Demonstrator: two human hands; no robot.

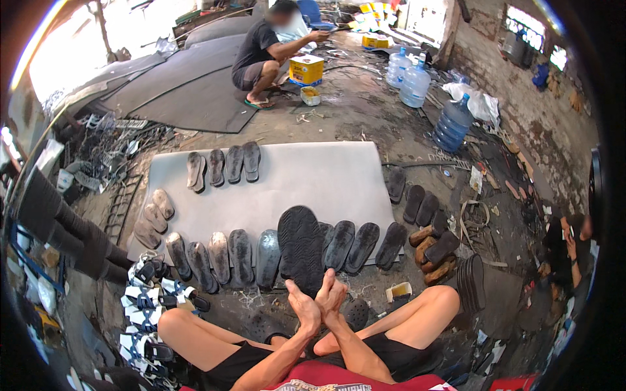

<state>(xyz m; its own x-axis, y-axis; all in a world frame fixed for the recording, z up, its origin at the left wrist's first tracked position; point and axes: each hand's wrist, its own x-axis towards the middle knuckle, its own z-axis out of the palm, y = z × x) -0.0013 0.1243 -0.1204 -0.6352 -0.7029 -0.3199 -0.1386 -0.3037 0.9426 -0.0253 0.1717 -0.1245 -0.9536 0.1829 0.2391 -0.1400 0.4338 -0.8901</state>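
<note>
Red shirt cloth (326,371), printed with pale lettering, lies along the bottom edge. Mid-frame, the left hand (304,305) and right hand (332,296) press together around the lower end of a dark wavy-patterned sole (300,241), perhaps so both palms steady it. Similar soles (241,257) line a pale sheet (313,176), seemingly spaced to limit overlap. Upper centre, a yellow box (306,68) bears print too.

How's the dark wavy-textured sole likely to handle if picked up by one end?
Probably fairly stiff: the sole extends without obvious sag beyond the left hand and right hand at its lower end. Likely grippy, given the ridges. Unlikely to roll; it looks flat.
</note>
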